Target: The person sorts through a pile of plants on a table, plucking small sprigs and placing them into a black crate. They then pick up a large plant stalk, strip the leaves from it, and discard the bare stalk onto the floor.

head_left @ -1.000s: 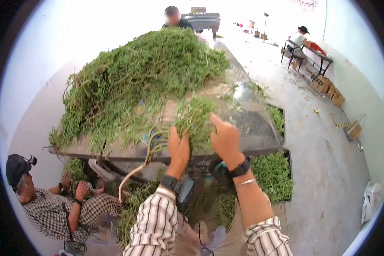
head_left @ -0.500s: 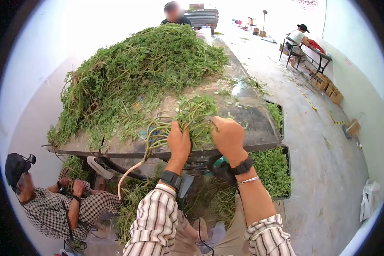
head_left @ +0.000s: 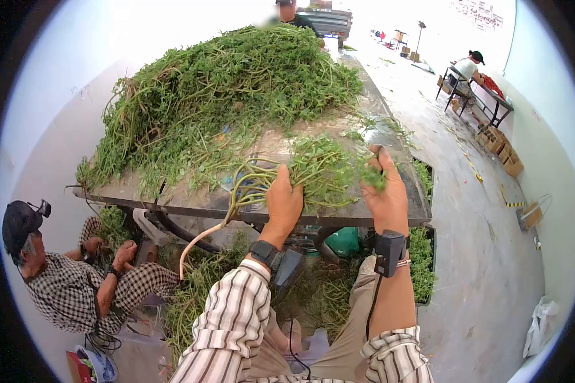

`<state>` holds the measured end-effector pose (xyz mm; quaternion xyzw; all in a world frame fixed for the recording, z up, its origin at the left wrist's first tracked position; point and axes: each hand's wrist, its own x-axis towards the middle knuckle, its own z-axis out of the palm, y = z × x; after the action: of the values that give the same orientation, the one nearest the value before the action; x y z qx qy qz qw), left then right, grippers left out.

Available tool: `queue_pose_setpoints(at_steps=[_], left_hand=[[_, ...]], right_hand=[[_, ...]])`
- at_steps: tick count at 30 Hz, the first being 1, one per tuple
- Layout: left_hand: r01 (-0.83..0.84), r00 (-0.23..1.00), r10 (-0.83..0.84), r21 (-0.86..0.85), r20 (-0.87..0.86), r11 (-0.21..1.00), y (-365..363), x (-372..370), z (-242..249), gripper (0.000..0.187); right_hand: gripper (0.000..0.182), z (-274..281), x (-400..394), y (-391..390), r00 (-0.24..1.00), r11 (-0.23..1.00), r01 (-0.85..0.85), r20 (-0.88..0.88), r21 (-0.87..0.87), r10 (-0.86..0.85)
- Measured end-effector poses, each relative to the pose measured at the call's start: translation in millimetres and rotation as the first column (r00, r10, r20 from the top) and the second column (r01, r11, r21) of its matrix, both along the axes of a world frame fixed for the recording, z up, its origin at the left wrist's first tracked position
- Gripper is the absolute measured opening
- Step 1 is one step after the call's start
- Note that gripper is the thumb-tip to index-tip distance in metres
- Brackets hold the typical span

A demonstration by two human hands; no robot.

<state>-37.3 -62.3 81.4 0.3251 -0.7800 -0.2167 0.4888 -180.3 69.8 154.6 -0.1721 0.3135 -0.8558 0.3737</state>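
My left hand [head_left: 284, 201] is closed round the stems of a leafy green plant [head_left: 322, 167] above the near edge of the table. Its bare stems fan out left of my fist and join a thick pale root [head_left: 195, 246] that hangs below the edge. To the right of the leaves my right hand [head_left: 390, 198] is raised with the palm turned up. Between its fingers is a small green sprig [head_left: 373, 177], blurred by motion and apart from my left hand's grip.
A large heap of green plants [head_left: 230, 96] covers much of the table [head_left: 390, 150]. A black crate [head_left: 421, 262] of greens stands at lower right. One person [head_left: 86, 281] sits low at left, another [head_left: 294, 16] is behind the heap, and a third [head_left: 464, 70] sits far right.
My right hand has pulled away to the right from the plant and turned palm up, with a sprig in its fingers. My left hand keeps its hold. The whole view has shifted slightly.
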Motion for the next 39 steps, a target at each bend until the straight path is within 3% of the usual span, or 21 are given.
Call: queue_pose_setpoints(at_steps=[3,5,7,9,11,13,16,18,19,21,25,27,31,33,34,35,36,37,39], left_hand=[[-0.028,1.000,0.028,-0.054,0.011,0.998,0,-1,0,0.031],[-0.028,0.998,0.031,-0.051,0.046,0.998,1,1,2,0.032],[-0.017,0.980,0.008,0.043,0.200,0.999,2,3,7,0.052],[-0.023,0.983,0.021,0.011,0.183,1.000,-1,1,0,0.050],[-0.029,0.999,0.035,-0.161,0.036,0.987,-4,-2,-6,0.042],[-0.019,0.998,0.027,-0.128,0.063,0.992,-4,-1,-7,0.043],[-0.020,0.994,0.029,-0.087,0.105,0.996,-2,0,-1,0.044],[-0.032,0.992,0.041,-0.078,0.119,0.996,-1,-1,-1,0.045],[-0.034,0.992,0.044,-0.082,0.118,0.996,-2,-2,-2,0.045],[-0.035,0.992,0.045,-0.085,0.116,0.996,-1,-2,-1,0.045],[-0.042,0.991,0.051,-0.072,0.127,0.997,3,-1,4,0.044],[-0.049,0.989,0.057,-0.068,0.134,0.996,2,-1,4,0.044],[-0.033,0.989,0.046,-0.093,0.138,0.995,2,-1,2,0.042],[-0.037,0.990,0.050,-0.097,0.131,0.995,2,-2,3,0.040],[-0.036,0.989,0.051,-0.105,0.138,0.994,2,-2,3,0.037],[-0.035,0.988,0.052,-0.112,0.146,0.993,2,-2,3,0.035],[-0.036,0.988,0.052,-0.112,0.146,0.993,2,-2,2,0.035],[-0.027,0.988,0.042,-0.098,0.147,0.995,2,-3,2,0.034],[-0.018,0.988,0.031,-0.090,0.148,0.996,3,-2,5,0.032]], right_hand=[[0.016,-4,-1,-3,0.999,0.997,-0.045,0.023,-0.059,0.047],[0.015,2,8,-5,0.998,1.000,0.010,0.065,-0.004,-0.010],[0.015,-4,6,-8,0.993,0.997,0.060,0.100,0.051,-0.065],[0.015,-22,-6,-15,0.953,0.927,-0.236,0.118,-0.293,0.280],[0.016,-24,-9,-12,0.945,0.921,-0.277,0.098,-0.275,0.313],[0.016,-25,-10,-11,0.935,0.914,-0.317,0.078,-0.253,0.346],[0.016,-22,-12,-12,0.932,0.921,-0.275,0.158,-0.276,0.326],[0.018,-3,-1,-9,0.980,0.997,0.039,0.192,0.069,-0.051],[0.018,-8,-7,-10,0.980,0.996,0.042,0.191,0.072,-0.055],[0.019,-21,-17,-11,0.964,0.978,-0.047,0.249,-0.203,0.097],[0.019,-27,-20,-14,0.960,0.982,-0.034,0.268,-0.185,0.084],[0.017,-18,-10,-20,0.886,0.991,0.030,0.462,-0.133,0.035],[0.018,1,4,-18,0.890,0.999,0.015,0.455,-0.046,0.008],[0.018,1,12,-13,0.995,0.997,-0.078,0.059,-0.013,0.079],[0.018,0,17,-12,0.995,0.997,-0.078,0.059,-0.013,0.079],[0.020,9,32,-11,0.957,0.995,0.053,-0.289,0.090,-0.025],[0.025,14,43,-12,0.790,0.968,0.210,-0.607,0.139,-0.084],[0.025,12,47,-18,0.791,0.968,0.210,-0.606,0.139,-0.085],[0.033,1,50,-34,0.348,0.894,0.435,-0.936,0.112,-0.053]])
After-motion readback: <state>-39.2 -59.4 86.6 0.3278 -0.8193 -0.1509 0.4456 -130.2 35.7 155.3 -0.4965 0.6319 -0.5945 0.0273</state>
